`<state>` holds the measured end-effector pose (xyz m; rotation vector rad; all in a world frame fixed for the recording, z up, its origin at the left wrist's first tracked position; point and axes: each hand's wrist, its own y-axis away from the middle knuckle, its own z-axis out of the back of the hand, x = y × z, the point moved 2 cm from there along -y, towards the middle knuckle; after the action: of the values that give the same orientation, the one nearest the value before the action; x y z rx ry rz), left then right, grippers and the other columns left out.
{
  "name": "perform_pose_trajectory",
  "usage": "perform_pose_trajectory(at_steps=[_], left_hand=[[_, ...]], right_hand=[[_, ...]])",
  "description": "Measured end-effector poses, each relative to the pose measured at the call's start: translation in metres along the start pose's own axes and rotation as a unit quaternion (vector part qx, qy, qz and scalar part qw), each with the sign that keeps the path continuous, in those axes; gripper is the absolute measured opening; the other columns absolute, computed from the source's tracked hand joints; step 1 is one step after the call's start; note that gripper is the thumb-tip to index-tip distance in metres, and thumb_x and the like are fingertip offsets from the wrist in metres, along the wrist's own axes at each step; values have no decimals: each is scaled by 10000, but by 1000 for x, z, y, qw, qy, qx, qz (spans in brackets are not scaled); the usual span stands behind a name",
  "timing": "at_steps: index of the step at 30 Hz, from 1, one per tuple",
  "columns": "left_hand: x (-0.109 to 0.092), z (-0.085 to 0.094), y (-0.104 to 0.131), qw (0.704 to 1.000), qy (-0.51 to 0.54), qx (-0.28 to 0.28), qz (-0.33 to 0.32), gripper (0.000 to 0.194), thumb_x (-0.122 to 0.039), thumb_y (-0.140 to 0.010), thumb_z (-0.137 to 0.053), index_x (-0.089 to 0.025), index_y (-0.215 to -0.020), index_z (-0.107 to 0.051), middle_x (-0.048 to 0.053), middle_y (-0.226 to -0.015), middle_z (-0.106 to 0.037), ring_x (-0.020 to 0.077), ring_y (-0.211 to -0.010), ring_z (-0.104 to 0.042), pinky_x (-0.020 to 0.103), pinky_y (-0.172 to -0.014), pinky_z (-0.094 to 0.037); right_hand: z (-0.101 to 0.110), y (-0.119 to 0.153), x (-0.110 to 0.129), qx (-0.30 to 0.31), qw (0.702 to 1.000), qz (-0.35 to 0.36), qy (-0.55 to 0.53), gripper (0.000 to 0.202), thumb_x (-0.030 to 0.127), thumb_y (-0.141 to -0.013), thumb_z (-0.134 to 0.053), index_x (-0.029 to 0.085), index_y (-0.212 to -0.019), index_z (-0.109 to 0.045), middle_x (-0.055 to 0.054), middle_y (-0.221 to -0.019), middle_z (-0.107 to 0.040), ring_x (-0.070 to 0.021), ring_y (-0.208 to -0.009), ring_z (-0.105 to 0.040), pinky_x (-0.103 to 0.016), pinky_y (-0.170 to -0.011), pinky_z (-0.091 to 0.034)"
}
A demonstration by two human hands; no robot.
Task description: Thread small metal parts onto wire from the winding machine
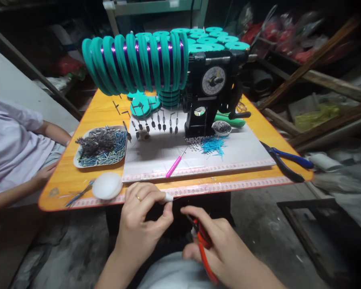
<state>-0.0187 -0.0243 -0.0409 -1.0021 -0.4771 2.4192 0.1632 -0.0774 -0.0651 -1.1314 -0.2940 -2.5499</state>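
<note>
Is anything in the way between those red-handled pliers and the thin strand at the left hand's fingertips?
No separate object shows between them. Only the index finger of the right hand reaches past the tips of the red-handled pliers, toward the thin strand pinched in the left hand; otherwise the gap looks open.

Soft shadow dulls the white board (246, 148); outer edges turn dim and blurred.
</note>
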Motion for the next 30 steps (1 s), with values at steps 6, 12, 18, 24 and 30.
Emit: perform_pose_trajectory(at_steps=[6, 12, 18, 24, 30], left_hand=[[-12, 8, 23, 996, 53, -71, 32, 198, -46, -839, -637, -237, -878, -600, 7, -835, -674, 260, -1087, -597, 553, -1010, -399], [-13, 14, 37, 991, 69, -93, 65, 181, -66, -854, -634, -245, -884, -622, 15, -869, -709, 268, -1132, -591, 575, -1011, -415], [-14, 18, 39, 990, 70, -97, 70, 186, -62, -849, -631, -246, -871, -627, 8, -844, -715, 263, -1121, -601, 576, -1006, -416], [-16, 20, 40, 990, 55, -118, 60, 179, -71, -838, -642, -249, -857, -633, 1, -820, -715, 261, -1095, -623, 554, -1002, -421], [-17, 22, 43, 990, 54, -119, 57, 183, -64, -836, -647, -245, -863, -629, -2, -823, -715, 257, -1085, -622, 585, -1041, -378]], right_hand=[[-14, -7, 18, 7, 993, 11, -119, 425, 595, -946, -545, 176, -921, -611, 63, -560, -557, -100, -449, -461, -210, -500, -396], [-21, -11, 29, -2, 986, 38, -164, 398, 577, -966, -523, 190, -917, -600, 16, -659, -669, -108, -487, -555, -207, -537, -431], [-23, -8, 32, 2, 989, 42, -140, 431, 594, -967, -507, 173, -957, -599, 30, -596, -635, -103, -455, -500, -203, -509, -422], [-25, -7, 33, 4, 990, 41, -131, 448, 616, -954, -514, 177, -960, -602, 40, -586, -604, -96, -453, -446, -191, -501, -428], [-28, -6, 32, 10, 992, 40, -120, 436, 602, -958, -514, 174, -954, -594, 49, -577, -568, -93, -456, -406, -192, -487, -406]])
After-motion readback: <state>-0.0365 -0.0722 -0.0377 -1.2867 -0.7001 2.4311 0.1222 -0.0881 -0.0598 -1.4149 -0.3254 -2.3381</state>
